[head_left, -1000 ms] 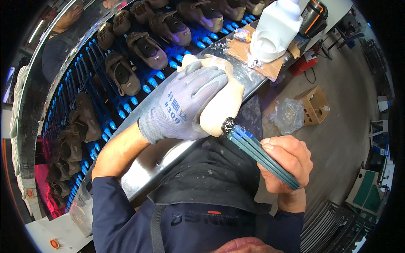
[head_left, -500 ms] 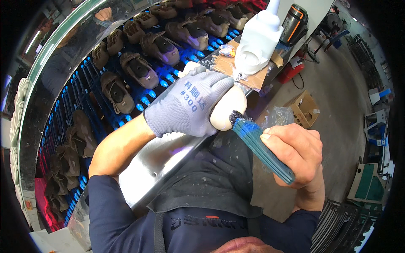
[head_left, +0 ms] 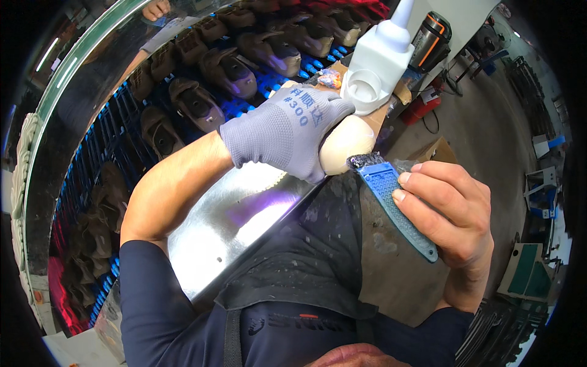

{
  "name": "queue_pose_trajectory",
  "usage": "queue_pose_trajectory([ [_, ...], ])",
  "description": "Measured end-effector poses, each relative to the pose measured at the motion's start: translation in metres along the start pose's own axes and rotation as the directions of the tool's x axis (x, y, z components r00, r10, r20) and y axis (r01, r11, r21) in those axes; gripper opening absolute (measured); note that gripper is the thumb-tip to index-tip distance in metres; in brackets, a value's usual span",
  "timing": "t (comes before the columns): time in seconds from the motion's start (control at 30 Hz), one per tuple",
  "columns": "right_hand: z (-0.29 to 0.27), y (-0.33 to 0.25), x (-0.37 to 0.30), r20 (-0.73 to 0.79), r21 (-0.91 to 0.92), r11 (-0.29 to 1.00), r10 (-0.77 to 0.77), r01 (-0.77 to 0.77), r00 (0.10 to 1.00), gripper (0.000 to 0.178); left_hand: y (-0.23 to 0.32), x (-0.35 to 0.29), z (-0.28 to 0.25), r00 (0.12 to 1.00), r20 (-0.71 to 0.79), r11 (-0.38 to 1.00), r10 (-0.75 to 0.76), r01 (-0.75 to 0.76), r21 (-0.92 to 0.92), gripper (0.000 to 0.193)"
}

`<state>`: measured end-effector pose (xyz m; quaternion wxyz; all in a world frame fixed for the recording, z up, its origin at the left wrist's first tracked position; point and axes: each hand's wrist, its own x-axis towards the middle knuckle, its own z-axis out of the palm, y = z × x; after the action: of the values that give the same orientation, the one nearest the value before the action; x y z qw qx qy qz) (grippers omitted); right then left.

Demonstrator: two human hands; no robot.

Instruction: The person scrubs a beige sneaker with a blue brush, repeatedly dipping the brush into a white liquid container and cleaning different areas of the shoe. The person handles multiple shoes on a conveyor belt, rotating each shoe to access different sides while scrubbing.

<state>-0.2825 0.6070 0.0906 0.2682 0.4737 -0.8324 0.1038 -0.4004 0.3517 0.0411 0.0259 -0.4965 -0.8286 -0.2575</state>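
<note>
Just below the white bottle [head_left: 379, 61], we count 1 cream piece [head_left: 347, 147], smooth and rounded, grasped by the left hand [head_left: 290, 131] in its grey glove. Much of it lies under the palm and fingers, so we cannot make out its full shape. Further below the bottle and a little to its right we see 1 blue brush [head_left: 397, 209], its handle held in the bare right hand [head_left: 452, 211] with the fingers bent round it. Its black bristles are at the piece's lower right edge; how firmly they press, we cannot tell. Of 2 hands, we find 2 occupied.

To the right of the bottle stands 1 dark flask [head_left: 431, 40] with orange trim, and below that 1 red canister [head_left: 422, 105]. To the bottle's left we can number at least 6 brown shoes [head_left: 235, 74] among blue-tipped rods; others overlap in shadow, beyond counting.

We cannot see what the bottle or flask contains, and the bottle's nozzle is cut off at the top. Below and right of the bottle, 1 cardboard box [head_left: 439, 150] is largely hidden behind the right hand. The metal worktop [head_left: 244, 211], left of and below the bottle, is partly covered by the left forearm.
</note>
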Motion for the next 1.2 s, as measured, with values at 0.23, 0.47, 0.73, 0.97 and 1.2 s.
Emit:
queue_pose_trajectory([
  [0.23, 0.038, 0.041, -0.03, -0.068, 0.314, 0.924, 0.251, -0.218, 0.966, 0.025, -0.063, -0.002, -0.009, 0.997, -0.064, 0.949, 0.036, -0.014, 0.315, 0.116],
  [0.47, 0.118, 0.056, -0.081, 0.014, 0.883, 0.192, 0.901, -0.427, 0.433, 0.016, -0.108, -0.081, 0.042, 0.813, -0.273, 0.736, -0.515, 0.256, -0.627, 0.078],
  [0.73, 0.159, 0.11, -0.056, -0.083, 0.755, 0.273, 0.942, -0.596, 0.326, 0.021, -0.044, -0.111, 0.064, 0.823, -0.01, -0.031, -0.568, -0.033, -0.999, 0.078],
  [0.97, 0.17, 0.152, -0.04, -0.105, 0.482, 0.38, 0.92, -0.789, 0.378, 0.017, -0.044, -0.138, 0.056, 0.858, -0.059, -0.389, -0.51, -0.291, -0.874, 0.101],
  [1.2, 0.184, 0.169, -0.01, -0.059, 0.119, 0.56, 0.829, -0.82, 0.557, 0.03, -0.037, -0.155, 0.1, 0.745, 0.068, -0.372, -0.663, -0.25, -0.894, 0.088],
])
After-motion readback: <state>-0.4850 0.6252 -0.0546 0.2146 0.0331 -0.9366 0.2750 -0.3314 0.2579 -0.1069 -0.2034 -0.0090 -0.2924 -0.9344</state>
